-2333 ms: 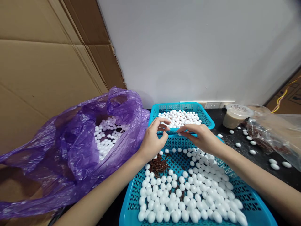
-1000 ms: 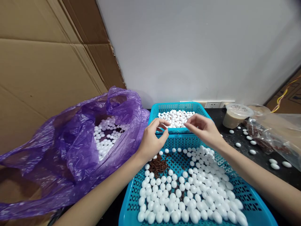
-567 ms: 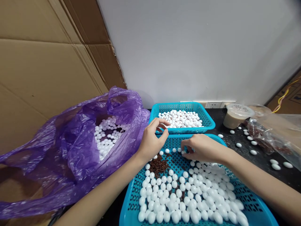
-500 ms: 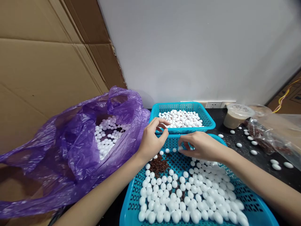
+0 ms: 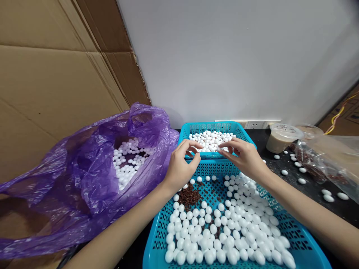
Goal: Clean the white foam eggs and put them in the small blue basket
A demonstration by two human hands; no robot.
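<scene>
Our right hand (image 5: 243, 157) pinches a white bead (image 5: 219, 149) over the small basket (image 5: 213, 125), and our curled left hand (image 5: 181, 166) is just beside, its hold unclear.

L hand (image 5: 181, 167) & R hand (image 5: 244, 157) raised, both curled.

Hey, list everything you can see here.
Beads: many, white, both baskets, bag, table
Near basket: one, blue, under hands
Far basket: one, blue, behind it
Brown crumbs: one heap, brown, near basket
Plastic bag: one, purple, left
Lidded cup: one, beige, far right
Clear bag: one, clear, right edge
Table: one, black, under baskets
Cardboard sheet: one, tan, left
Wall: one, white, ahead
Left hand: one, bare, above near basket
Right hand: one, bare, above far basket
</scene>
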